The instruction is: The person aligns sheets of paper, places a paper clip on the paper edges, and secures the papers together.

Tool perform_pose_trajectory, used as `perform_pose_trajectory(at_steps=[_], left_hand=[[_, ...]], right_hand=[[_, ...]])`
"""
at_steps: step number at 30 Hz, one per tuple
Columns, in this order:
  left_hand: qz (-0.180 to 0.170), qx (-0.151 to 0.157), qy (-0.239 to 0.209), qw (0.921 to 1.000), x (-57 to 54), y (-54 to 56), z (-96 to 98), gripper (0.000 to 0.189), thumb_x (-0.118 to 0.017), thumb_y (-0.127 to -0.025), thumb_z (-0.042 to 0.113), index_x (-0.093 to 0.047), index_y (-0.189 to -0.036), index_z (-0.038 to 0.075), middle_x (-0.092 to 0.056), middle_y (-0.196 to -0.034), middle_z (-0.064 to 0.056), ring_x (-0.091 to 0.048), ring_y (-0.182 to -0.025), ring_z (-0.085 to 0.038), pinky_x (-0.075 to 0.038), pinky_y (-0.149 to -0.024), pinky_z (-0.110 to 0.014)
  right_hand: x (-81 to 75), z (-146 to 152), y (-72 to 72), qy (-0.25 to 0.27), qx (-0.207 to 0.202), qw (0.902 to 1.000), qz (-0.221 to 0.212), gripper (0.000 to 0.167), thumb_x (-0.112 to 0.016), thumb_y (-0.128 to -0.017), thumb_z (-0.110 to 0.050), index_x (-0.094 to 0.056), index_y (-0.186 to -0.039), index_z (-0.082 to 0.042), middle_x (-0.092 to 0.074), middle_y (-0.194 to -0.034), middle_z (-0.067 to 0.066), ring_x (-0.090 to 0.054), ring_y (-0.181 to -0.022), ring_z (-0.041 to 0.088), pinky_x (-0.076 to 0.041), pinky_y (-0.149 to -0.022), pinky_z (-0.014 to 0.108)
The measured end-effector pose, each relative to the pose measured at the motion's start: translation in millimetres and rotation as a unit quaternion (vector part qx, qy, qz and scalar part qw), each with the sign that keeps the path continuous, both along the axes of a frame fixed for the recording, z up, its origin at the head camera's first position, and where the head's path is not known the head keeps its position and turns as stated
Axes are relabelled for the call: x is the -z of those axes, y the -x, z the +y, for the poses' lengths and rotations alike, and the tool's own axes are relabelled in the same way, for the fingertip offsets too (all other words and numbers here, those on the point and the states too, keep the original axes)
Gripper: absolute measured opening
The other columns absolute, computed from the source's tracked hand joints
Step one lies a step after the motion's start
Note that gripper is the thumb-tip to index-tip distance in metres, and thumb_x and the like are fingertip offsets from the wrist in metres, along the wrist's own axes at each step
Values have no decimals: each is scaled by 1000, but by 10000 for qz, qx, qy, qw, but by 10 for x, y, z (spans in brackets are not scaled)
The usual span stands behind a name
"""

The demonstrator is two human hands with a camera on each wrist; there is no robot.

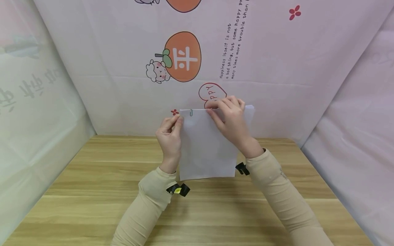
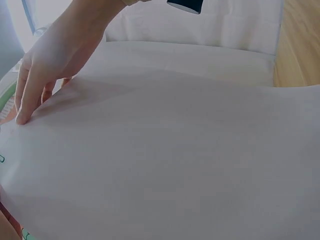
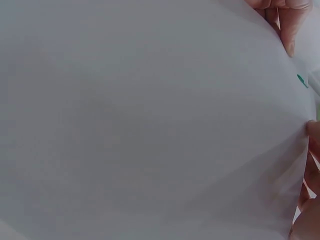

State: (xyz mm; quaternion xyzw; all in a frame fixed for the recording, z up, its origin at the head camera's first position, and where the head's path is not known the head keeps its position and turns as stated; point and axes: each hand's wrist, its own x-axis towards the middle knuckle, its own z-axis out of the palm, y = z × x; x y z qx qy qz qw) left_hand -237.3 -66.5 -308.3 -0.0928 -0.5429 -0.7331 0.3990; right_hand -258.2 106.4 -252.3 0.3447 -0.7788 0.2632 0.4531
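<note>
White paper [image 1: 209,147] hangs upright between my hands, over the back of the table; its top right corner shows more than one layer. A green paper clip [image 1: 191,112] sits on the top edge near the left corner, and it also shows in the right wrist view as a small green clip [image 3: 302,80]. My left hand [image 1: 170,136] pinches the paper's top left corner between thumb and fingers. Farther right along the same edge, my right hand [image 1: 231,119] pinches the paper, thumb in front and fingers behind. The sheet fills most of both wrist views.
A wooden table [image 1: 117,198] lies below the paper. Behind it rises a white printed cloth [image 1: 271,68] with orange drawings and writing, and pale cloth walls [image 1: 354,119] stand on both sides. Black camera mounts [image 1: 184,189] are on my wrists.
</note>
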Motion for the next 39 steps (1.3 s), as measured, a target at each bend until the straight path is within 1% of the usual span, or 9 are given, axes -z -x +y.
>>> perform_pose_trajectory(at_steps=[10,16,25,31,39], left_hand=[[5,61,-244,9997,-1,23,-10,20,-71,-82,3,-70,-97,-10,-61,-76,11,-54,-75,-6,-40,-64,-14],[-19,69,-232,9997,0,17,-10,20,-71,-82,3,-70,-98,-9,-62,-77,10,-54,-76,-7,-42,-64,-15],[13,43,-156,9999,13,24,-18,20,-71,-83,4,-71,-98,-9,-62,-78,10,-55,-77,-7,-42,-65,-15],[-10,50,-164,9999,9,22,-18,20,-71,-83,4,-71,-98,-9,-62,-78,10,-54,-77,-7,-42,-65,-15],[-16,8,-157,9999,8,43,-23,20,-72,-82,4,-71,-97,-9,-62,-77,10,-52,-75,-6,-41,-63,-15]], right_hand=[[48,189,37,90,171,9998,25,12,-67,-89,-20,-70,-94,-10,-69,-88,3,-49,-89,21,-25,-94,49],[63,268,51,193,199,9996,-90,13,-68,-88,-19,-70,-96,-9,-70,-89,4,-49,-89,22,-23,-95,48],[74,393,70,394,358,9983,-218,15,-69,-87,-20,-70,-93,-6,-70,-91,8,-49,-90,24,-22,-95,48],[82,477,77,610,458,9963,-406,16,-71,-86,-20,-70,-92,-5,-70,-91,10,-50,-91,25,-25,-92,46],[92,602,108,882,640,9920,-642,19,-70,-86,-22,-70,-93,-4,-70,-92,9,-52,-92,24,-30,-84,38]])
